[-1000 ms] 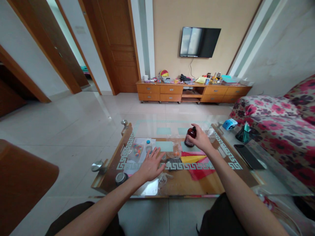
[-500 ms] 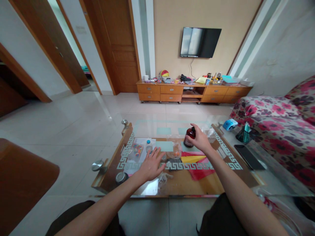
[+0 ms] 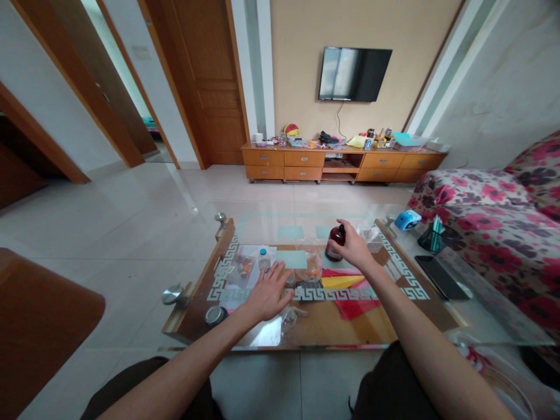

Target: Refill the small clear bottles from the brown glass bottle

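A dark brown bottle (image 3: 335,245) with a black cap stands upright on the glass-topped coffee table (image 3: 350,333). My right hand (image 3: 353,244) curls round its right side, thumb in front and fingers behind. Fingers spread, my left hand (image 3: 270,291) lies palm down over the glass with nothing in its grasp. Just beyond its fingertips is a small clear bottle (image 3: 263,259) with a blue cap. Between the hands lies a crumpled clear plastic bag (image 3: 312,265) with something orange in it. Red and yellow sheets (image 3: 345,283) show near the brown bottle.
A round dark jar (image 3: 215,315) is left of my left forearm. On the right lie a phone (image 3: 440,277), a mesh pen holder (image 3: 437,238) and a blue object (image 3: 408,220). A flowered sofa (image 3: 494,233) borders the right side. Metal supports (image 3: 174,294) hold the glass.
The view has shifted very slightly. Both hands and the brown bottle keep their places on the table.
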`<state>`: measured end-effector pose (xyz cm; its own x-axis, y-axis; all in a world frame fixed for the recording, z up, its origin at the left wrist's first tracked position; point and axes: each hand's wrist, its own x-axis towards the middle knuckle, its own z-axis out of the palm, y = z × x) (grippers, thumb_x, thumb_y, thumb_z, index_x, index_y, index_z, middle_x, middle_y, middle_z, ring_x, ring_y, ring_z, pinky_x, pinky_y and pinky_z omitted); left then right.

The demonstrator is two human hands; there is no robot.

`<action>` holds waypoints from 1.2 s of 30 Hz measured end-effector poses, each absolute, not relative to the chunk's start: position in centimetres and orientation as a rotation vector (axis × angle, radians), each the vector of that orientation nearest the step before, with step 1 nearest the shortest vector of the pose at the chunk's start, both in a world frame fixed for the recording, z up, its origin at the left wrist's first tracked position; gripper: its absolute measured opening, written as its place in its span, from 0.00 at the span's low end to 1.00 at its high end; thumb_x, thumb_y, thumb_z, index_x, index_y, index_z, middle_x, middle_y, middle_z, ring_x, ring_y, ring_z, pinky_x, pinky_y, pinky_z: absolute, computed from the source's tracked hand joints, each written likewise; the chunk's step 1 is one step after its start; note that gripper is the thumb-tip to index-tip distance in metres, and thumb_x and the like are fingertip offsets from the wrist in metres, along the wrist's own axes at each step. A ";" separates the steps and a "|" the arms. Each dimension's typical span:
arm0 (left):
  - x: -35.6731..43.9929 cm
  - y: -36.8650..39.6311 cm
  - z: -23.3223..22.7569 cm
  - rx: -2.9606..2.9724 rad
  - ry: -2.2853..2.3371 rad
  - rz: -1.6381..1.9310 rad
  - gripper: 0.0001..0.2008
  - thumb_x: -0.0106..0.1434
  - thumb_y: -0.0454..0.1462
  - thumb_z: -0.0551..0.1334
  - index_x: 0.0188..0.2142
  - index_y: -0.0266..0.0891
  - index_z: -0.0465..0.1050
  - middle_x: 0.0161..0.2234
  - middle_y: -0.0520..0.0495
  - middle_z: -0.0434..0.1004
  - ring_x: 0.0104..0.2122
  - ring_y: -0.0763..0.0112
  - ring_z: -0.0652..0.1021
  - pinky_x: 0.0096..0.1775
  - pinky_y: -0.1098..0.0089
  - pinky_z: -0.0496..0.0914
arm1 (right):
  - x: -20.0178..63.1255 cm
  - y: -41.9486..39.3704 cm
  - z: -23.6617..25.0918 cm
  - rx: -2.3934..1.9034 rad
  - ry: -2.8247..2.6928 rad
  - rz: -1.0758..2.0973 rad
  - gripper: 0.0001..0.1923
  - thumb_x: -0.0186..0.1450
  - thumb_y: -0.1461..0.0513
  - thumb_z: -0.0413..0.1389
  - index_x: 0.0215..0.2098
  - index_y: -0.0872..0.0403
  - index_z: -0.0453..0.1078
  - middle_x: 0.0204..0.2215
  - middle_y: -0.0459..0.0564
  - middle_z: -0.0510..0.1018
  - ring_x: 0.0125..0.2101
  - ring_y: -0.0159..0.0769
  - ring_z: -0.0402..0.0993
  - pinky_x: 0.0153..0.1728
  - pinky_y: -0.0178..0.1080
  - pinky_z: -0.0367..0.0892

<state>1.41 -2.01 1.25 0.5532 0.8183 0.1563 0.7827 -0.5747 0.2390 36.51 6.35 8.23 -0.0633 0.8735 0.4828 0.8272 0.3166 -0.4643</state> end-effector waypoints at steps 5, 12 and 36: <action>1.4 -2.0 1.2 2.642 1.364 0.376 0.33 0.76 0.55 0.51 0.75 0.49 0.58 0.78 0.42 0.50 0.77 0.48 0.50 0.73 0.40 0.45 | 36.3 6.1 8.5 -1.541 -1.870 0.097 0.40 0.65 0.51 0.61 0.72 0.48 0.57 0.62 0.60 0.74 0.56 0.59 0.77 0.55 0.60 0.75; 1.5 -2.0 1.6 2.635 1.368 0.375 0.33 0.76 0.55 0.51 0.74 0.49 0.59 0.78 0.41 0.52 0.77 0.47 0.51 0.73 0.39 0.44 | 36.3 6.3 8.3 -1.531 -1.863 0.098 0.40 0.65 0.52 0.62 0.72 0.48 0.57 0.61 0.60 0.74 0.56 0.58 0.77 0.55 0.59 0.75; 1.5 -1.9 1.2 2.648 1.366 0.365 0.33 0.76 0.55 0.51 0.74 0.48 0.58 0.78 0.41 0.51 0.77 0.47 0.50 0.73 0.39 0.45 | 35.3 6.0 8.4 -1.495 -1.859 0.134 0.40 0.64 0.53 0.62 0.71 0.49 0.57 0.62 0.60 0.74 0.56 0.58 0.76 0.57 0.60 0.73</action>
